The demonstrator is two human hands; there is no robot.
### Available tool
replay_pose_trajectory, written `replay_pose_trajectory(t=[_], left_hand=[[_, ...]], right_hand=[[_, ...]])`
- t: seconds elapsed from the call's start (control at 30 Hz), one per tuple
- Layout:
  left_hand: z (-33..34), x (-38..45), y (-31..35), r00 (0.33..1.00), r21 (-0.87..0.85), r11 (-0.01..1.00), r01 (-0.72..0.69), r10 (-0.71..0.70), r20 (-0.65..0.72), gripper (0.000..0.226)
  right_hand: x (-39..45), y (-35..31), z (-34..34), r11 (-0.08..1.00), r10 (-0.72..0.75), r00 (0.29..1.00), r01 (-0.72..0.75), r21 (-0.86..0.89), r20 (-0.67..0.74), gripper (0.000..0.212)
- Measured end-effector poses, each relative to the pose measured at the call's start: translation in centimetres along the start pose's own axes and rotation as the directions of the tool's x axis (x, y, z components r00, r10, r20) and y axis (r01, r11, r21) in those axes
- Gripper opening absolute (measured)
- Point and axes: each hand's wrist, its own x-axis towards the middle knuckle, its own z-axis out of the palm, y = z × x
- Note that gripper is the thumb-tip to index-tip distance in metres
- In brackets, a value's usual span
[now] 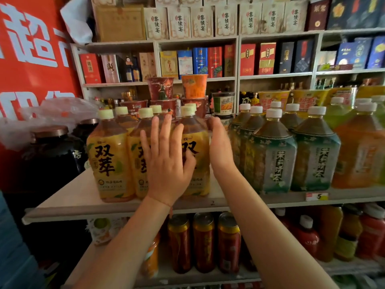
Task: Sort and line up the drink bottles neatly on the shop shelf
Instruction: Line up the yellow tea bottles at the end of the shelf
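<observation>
Forearms come in from the bottom, both reaching up to the shelf at chest level. Nearest the front edge stands a row of yellow tea bottles, three across with more caps showing behind them, all upright, long axis vertical.

The left hand is laid flat over the front of the row, across the seam between the middle bottle and the rightmost yellow bottle. Its fingers are straight and spread apart, pointing up; it's pressing, not gripping. The right hand sits edge-on against the right flank of that same bottle, in the gap between it and the green tea bottles next door. Its fingers look fairly straight and together, though I can't really see whether the tips curl round the back.

So the bottle is basically sandwiched: dead ahead of the left palm, directly left of the right palm. The right hand looks better placed for any sideways nudge, since it's on the free side. My guess is the next bit is snugging this bottle leftward against its neighbours and squaring it to the front edge, with the left hand steadying the face.

Further right along the shelf come orange bottles. Behind everything, noodle cups are stacked, then boxed goods on the back shelves.
</observation>
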Motion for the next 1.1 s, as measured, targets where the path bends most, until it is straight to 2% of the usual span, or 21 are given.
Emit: replay_pose_trajectory(t=[0.07,0.17,0.27,0.33,0.37,0.43,0.5,0.57,0.63,0.73,0.8,0.83,0.9,0.93,0.97,1.0,1.1], left_hand=[[-0.1,1.2,2.2,0.997,-0.066,0.997,-0.044,0.039,-0.073,0.039],[0.3,1.6,6.4,0.989,-0.187,0.98,-0.069,0.042,-0.145,0.023],[1.7,1.9,11.9,0.998,-0.335,0.942,-0.004,-0.015,-0.054,0.026],[2.8,2.3,15.2,0.994,-0.364,0.925,0.109,-0.094,0.059,0.041],[3.4,2.5,16.7,0.986,-0.363,0.918,0.161,-0.131,0.104,0.051],[4.4,2.7,19.1,0.969,-0.324,0.916,0.238,-0.2,0.147,0.069],[5.2,2.8,21.1,0.955,-0.25,0.924,0.289,-0.258,0.147,0.08],[5.7,2.9,22.0,0.941,-0.186,0.925,0.33,-0.307,0.144,0.085],[6.1,3.3,22.5,0.923,-0.15,0.914,0.376,-0.357,0.141,0.086],[6.0,3.5,23.0,0.89,-0.181,0.873,0.454,-0.434,0.141,0.08],[5.9,3.4,22.6,0.811,-0.324,0.744,0.584,-0.548,0.203,0.07],[5.8,3.6,22.3,0.732,-0.414,0.611,0.675,-0.627,0.268,0.064],[5.7,3.9,21.4,0.501,-0.518,0.241,0.821,-0.739,0.45,0.073],[5.7,4.0,20.9,0.402,-0.503,0.107,0.858,-0.75,0.526,0.082],[5.5,4.0,20.6,0.352,-0.489,0.036,0.872,-0.739,0.575,0.088],[5.5,3.8,20.4,0.338,-0.477,0.014,0.879,-0.723,0.602,0.091],[4.9,3.8,21.1,0.356,-0.473,0.04,0.88,-0.714,0.602,0.082]], right_hand=[[-0.1,-1.1,-1.4,0.952,-0.286,0.958,0.286,-0.106,0.01,0.031],[0.0,-2.8,-5.2,0.775,-0.57,0.821,0.546,-0.318,0.021,0.035],[1.6,-3.8,-11.1,0.579,-0.73,0.683,0.629,-0.519,0.014,0.034],[3.0,-3.8,-15.0,0.494,-0.754,0.656,0.591,-0.638,0.023,0.037],[3.5,-3.7,-16.8,0.489,-0.743,0.669,0.562,-0.667,0.018,0.039],[3.9,-3.5,-19.9,0.577,-0.662,0.749,0.504,-0.642,-0.007,0.042],[4.4,-3.2,-22.5,0.713,-0.506,0.862,0.401,-0.575,-0.027,0.044],[4.4,-2.9,-23.9,0.834,-0.323,0.945,0.257,-0.488,-0.055,0.043],[4.2,-2.7,-25.0,0.938,-0.155,0.984,0.118,-0.325,-0.09,0.038],[3.6,-2.3,-25.8,0.988,0.029,0.996,-0.042,-0.146,-0.09,0.048],[3.3,-1.7,-25.9,0.985,0.129,0.987,-0.138,-0.102,-0.095,0.055],[3.2,-1.3,-25.9,0.979,0.176,0.979,-0.184,-0.082,-0.102,0.057],[3.0,-0.5,-26.0,0.961,0.269,0.956,-0.275,-0.038,-0.118,0.06],[2.9,-0.1,-26.1,0.948,0.312,0.942,-0.316,-0.019,-0.123,0.062],[2.6,0.1,-26.1,0.936,0.35,0.928,-0.353,-0.002,-0.126,0.065],[2.4,0.3,-26.0,0.925,0.378,0.917,-0.38,0.004,-0.13,0.068],[2.1,0.3,-25.8,0.911,0.406,0.9,-0.411,0.001,-0.156,0.07]])
